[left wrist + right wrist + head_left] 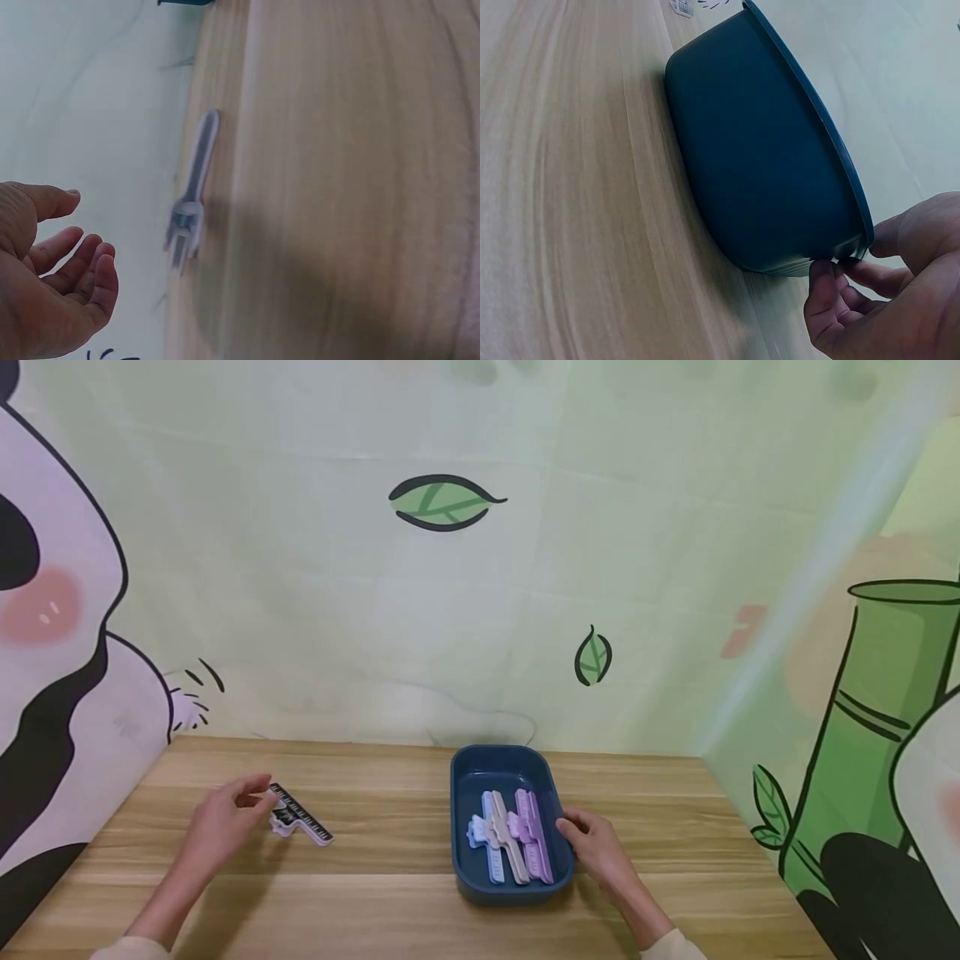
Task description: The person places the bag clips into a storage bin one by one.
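Observation:
A black-and-white clip [306, 818] with a piano-key pattern lies on the table at the left. My left hand [228, 818] hovers just beside and above it; the left wrist view shows loosely bent fingers [105, 281] with nothing between them, apart from the clip. On the right, my right hand [596, 843] pinches the rim of a dark blue plastic basin [510, 897], thumb at the rim and fingers under it. Inside the basin lie a light blue clip [496, 864], a beige clip [513, 853] and a purple clip [534, 839], side by side.
The wooden table [382, 827] stretches between the clip and the basin. Behind it hangs a pale green cloth [315, 593] printed with leaves, a panda and bamboo, meeting the table's far edge.

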Tool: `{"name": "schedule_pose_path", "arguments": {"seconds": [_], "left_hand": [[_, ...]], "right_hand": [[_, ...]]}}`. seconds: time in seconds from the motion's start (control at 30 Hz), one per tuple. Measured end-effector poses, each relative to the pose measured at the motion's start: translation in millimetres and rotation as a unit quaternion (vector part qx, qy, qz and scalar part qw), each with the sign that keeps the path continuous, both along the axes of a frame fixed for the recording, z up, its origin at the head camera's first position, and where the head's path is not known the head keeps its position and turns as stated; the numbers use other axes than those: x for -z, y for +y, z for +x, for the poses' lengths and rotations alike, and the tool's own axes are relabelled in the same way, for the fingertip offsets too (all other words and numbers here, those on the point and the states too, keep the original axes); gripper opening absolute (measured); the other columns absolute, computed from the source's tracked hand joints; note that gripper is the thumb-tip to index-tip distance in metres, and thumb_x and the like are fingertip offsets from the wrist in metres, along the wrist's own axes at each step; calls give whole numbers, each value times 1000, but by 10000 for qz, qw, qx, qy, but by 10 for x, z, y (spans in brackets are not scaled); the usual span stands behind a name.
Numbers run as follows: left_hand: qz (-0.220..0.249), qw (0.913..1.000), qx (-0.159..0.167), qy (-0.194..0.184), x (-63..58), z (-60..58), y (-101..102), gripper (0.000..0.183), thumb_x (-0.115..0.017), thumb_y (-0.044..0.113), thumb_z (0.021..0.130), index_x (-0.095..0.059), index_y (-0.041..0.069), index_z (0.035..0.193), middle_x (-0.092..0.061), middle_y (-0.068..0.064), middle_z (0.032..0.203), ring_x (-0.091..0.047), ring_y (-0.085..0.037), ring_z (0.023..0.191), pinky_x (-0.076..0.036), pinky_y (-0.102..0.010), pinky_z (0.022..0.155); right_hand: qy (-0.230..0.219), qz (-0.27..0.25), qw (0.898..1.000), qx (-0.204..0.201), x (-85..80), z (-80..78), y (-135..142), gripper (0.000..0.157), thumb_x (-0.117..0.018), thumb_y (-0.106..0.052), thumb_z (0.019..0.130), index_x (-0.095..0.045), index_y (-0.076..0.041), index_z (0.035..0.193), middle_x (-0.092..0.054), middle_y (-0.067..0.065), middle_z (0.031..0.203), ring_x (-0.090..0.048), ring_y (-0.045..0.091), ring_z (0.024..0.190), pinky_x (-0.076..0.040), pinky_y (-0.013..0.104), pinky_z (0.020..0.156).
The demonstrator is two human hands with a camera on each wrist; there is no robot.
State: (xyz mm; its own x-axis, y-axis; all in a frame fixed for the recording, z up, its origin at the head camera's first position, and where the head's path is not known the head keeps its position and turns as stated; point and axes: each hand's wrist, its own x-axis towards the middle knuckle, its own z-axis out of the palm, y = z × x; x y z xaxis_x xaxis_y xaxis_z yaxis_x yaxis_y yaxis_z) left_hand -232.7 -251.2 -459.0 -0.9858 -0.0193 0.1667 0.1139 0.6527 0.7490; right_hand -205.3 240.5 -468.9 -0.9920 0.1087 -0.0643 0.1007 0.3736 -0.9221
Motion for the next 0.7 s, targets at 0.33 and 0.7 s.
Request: {"name": "schedule_pose_path", "arguments": {"seconds": [0.33,0.7], "left_hand": [[-63,9997,-6,-239,184,-22,11,54,-65,20,102,-51,-14,141,-58,-35,135,-63,-47,115,-53,-50,89],[-78,9990,27,-440,318,-67,54,57,-70,13,98,-48,-19,139,-58,-40,129,-63,-49,110,-54,-51,86]], "right_hand": [[-2,-76,10000,22,12,8,6,31,-55,-7,106,-63,10,130,-67,20,116,-65,27,98,-58,39,81],[36,-149,9999,-9,20,11,8,32,-55,-7,106,-62,11,131,-67,22,118,-66,28,99,-59,39,81]]}}
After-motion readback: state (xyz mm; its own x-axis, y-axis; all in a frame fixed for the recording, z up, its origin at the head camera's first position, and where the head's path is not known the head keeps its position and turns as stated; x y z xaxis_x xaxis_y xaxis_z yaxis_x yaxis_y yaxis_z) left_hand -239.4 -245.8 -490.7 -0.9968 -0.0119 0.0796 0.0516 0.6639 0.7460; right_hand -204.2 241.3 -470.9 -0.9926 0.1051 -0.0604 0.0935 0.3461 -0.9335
